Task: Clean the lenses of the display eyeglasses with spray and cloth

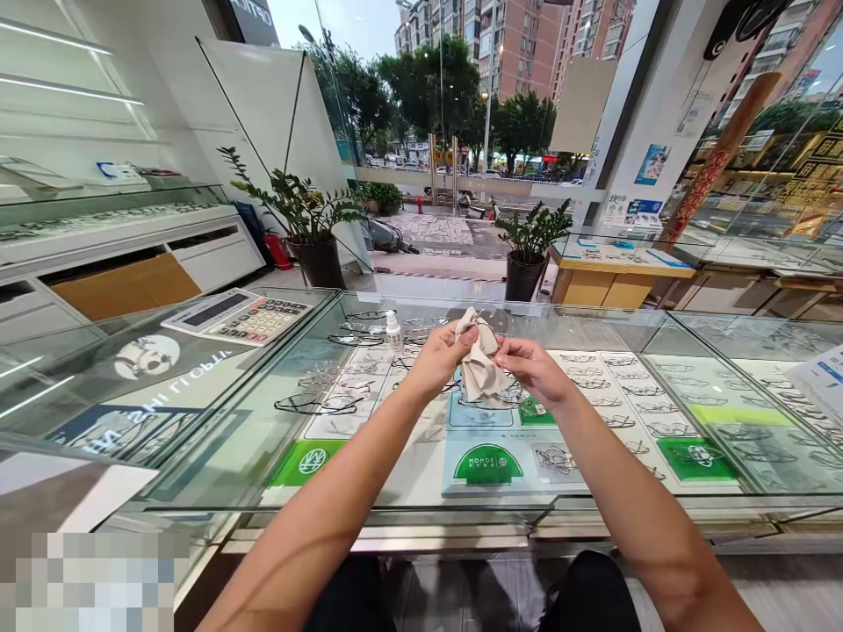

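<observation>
Above the glass counter, my left hand (443, 351) is closed on a beige cleaning cloth (482, 373), the thumb pressing it from the front. The cloth is folded around part of a pair of eyeglasses, whose thin dark rim (487, 326) shows at its upper edge. My right hand (532, 367) pinches the eyeglasses at the cloth's right side; most of the frame is hidden by cloth and fingers. Left of my hands, a small white spray bottle (393, 333) stands upright on the glass. More eyeglasses (320, 403) lie to the left, nearer me.
The glass display counter (408, 507) spans in front of me, with rows of eyeglass frames and green cards inside. A large calculator (238, 316) lies on its left part. Potted plants (316, 215) stand beyond, before the glass storefront. My knees are close beneath the counter edge.
</observation>
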A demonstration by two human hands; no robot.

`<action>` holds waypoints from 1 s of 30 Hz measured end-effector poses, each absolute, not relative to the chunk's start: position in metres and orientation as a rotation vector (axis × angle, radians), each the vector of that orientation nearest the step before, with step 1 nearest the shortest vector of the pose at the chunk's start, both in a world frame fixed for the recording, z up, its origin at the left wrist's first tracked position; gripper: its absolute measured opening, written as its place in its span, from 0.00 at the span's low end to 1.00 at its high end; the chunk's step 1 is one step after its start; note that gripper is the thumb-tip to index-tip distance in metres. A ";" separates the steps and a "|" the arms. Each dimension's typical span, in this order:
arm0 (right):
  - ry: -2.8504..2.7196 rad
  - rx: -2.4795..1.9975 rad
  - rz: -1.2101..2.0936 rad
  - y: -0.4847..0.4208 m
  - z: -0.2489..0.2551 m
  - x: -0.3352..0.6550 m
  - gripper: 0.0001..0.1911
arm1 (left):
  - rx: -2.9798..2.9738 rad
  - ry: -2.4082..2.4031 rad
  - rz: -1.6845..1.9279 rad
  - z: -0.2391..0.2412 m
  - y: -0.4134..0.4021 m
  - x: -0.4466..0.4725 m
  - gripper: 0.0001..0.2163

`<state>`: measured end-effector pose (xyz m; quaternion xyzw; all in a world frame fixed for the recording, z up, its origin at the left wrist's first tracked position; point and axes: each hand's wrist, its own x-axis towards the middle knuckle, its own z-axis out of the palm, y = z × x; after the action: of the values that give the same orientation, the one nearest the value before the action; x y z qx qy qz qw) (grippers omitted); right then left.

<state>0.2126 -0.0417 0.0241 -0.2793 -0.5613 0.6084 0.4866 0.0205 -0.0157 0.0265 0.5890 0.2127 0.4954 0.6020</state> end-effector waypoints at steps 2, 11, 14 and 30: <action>-1.336 -0.685 1.474 -0.040 0.022 0.215 0.15 | 1.356 0.477 1.094 0.028 -0.016 0.019 0.25; -1.391 -0.672 1.510 -0.045 0.017 0.201 0.19 | 1.381 0.636 1.294 0.027 -0.022 0.026 0.24; -1.398 -0.657 1.457 -0.043 0.015 0.201 0.18 | 1.321 0.618 1.287 0.024 -0.017 0.027 0.26; -1.163 -0.557 1.401 -0.034 0.028 0.226 0.14 | 1.465 0.717 1.544 0.027 -0.008 0.014 0.19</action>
<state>0.2262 -0.0337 0.0275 -0.2383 -0.4974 0.5994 0.5801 0.0136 -0.0083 0.0274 0.5881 0.2878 0.6197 0.4328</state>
